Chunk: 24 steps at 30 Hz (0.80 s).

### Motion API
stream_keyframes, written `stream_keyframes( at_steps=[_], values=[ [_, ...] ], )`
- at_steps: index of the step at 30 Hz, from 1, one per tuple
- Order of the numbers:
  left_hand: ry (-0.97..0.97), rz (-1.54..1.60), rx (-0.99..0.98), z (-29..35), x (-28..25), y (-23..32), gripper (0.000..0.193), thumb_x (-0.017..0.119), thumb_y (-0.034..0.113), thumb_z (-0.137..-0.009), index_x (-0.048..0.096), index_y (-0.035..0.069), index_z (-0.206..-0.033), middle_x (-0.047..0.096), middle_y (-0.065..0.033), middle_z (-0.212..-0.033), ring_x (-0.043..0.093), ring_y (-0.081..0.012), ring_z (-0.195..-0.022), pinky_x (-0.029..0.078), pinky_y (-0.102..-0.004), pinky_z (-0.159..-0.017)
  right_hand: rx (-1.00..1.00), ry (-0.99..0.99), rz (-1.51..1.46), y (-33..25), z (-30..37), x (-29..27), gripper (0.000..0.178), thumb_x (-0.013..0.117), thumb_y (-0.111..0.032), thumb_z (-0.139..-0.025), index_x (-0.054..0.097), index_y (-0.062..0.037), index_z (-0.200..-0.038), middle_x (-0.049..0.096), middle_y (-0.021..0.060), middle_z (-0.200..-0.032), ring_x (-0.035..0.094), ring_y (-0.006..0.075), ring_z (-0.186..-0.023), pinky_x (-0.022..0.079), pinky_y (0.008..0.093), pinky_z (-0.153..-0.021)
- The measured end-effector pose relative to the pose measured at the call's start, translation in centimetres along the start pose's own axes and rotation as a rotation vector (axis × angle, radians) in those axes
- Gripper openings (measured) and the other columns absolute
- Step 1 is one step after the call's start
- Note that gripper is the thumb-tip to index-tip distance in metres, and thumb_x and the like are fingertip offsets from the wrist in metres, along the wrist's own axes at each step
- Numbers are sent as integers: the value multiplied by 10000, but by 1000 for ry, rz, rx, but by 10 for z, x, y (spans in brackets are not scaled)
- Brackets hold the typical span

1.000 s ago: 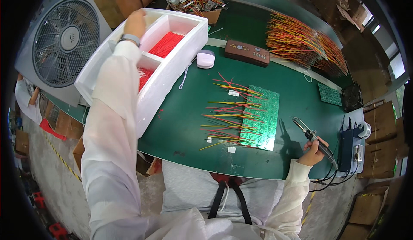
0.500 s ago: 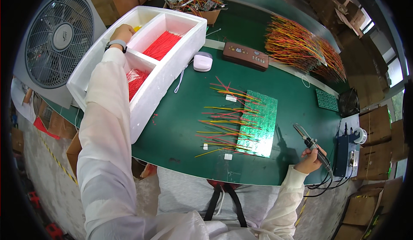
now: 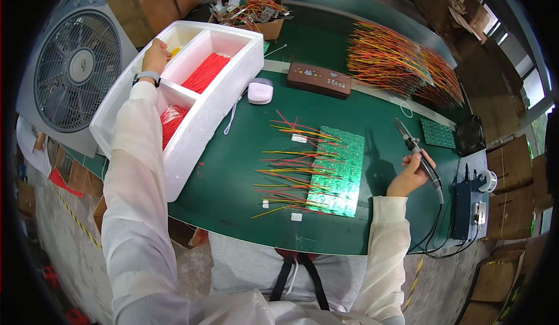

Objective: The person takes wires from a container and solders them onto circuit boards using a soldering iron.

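My left hand (image 3: 155,58) reaches into the far left compartment of a white foam box (image 3: 212,115), beside yellow wires (image 3: 174,52). Its fingers are drawn together, their tips partly hidden, so what they pinch does not show. Red wires (image 3: 207,73) fill another compartment, and more lie in the near one. In my right hand (image 3: 409,176) is a soldering iron (image 3: 414,146), held raised with its tip pointing up and away, right of a green circuit board panel (image 3: 338,173). Red and yellow wires (image 3: 285,171) stick out leftward from the panel in a row.
A brown pencil case (image 3: 319,80) and a pale case (image 3: 260,92) lie behind the panel. Wired boards (image 3: 390,57) are heaped at far right. A blue soldering station (image 3: 463,211) stands right, near a small black fan (image 3: 470,134). A large fan (image 3: 78,69) stands left.
My right hand has moved up and slightly left with the soldering iron. My left hand stays in the same compartment, a bit lower in view. The whole view has shifted slightly.
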<state>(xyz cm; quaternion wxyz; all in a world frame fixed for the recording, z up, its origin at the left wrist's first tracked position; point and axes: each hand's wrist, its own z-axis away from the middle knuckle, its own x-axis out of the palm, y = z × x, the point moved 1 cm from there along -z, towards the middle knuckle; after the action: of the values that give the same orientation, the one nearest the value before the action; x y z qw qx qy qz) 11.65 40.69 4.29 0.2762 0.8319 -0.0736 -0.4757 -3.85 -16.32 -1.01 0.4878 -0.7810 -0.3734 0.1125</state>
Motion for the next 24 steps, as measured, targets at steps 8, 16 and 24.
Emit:
stream_keyframes(
  at_steps=[8, 16, 24],
  values=[
    [16, 758, 251, 17, -11, 105, 314, 359, -17, -772, 374, 15, -1084, 567, -103, -964, 449, -56, -638, 386, -159, -564, 67, 20, -19, 3, -6, 2, 161, 503, -109, -794, 467, -17, -921, 484, 40, -701, 442, 78, -583, 359, 182, -510],
    [-503, 1071, 299, 186, 62, 270, 206, 465, 219, -844, 563, 62, -933, 581, 31, -752, 375, 1, -541, 303, -141, -486, 82, 12, 6, 6, -7, -3, 163, 511, -106, -793, 467, -12, -918, 491, 39, -723, 447, 73, -582, 360, 182, -508],
    [-207, 466, 469, 220, 136, 245, 101, 526, 96, -776, 544, 27, -848, 612, -103, -737, 574, -209, -605, 432, -278, -548, 82, -15, 12, 6, -7, -1, 171, 517, -124, -793, 466, -19, -918, 486, 35, -698, 442, 70, -570, 345, 179, -491]
  ],
)
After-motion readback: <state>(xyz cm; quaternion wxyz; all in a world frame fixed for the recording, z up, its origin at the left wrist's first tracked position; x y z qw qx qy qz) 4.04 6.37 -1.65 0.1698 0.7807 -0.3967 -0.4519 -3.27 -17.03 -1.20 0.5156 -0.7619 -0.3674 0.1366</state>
